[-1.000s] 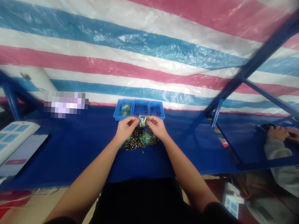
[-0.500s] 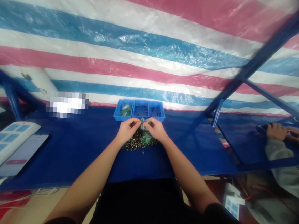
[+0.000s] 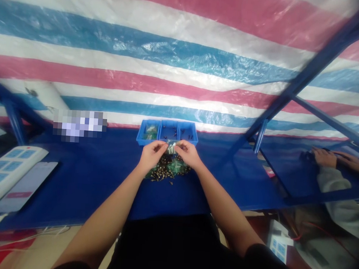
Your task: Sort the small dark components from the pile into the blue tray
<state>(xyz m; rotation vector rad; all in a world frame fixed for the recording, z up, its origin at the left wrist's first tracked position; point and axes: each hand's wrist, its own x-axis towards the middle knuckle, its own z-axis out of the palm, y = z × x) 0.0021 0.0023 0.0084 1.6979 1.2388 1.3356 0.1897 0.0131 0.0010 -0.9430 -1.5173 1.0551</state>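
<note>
My left hand [image 3: 151,153] and my right hand [image 3: 187,152] meet above a heap of small green boards and dark parts [image 3: 167,169] on the blue table [image 3: 87,177]. Both hands pinch one small green and silvery piece [image 3: 171,146] between their fingertips. Just behind them stands a blue tray with three compartments [image 3: 167,132]; the left one holds green boards, the other two hold small dark bits.
A white power strip [image 3: 1,175] and a phone [image 3: 25,187] lie at the left, with cables hanging off the front edge. A striped tarp hangs behind. Blue frame bars [image 3: 293,89] cross at the right, where another person's hands [image 3: 334,158] work.
My hands dipped toward the heap half a second ago and have come back up a little with the small piece. The other person's hands shifted slightly.
</note>
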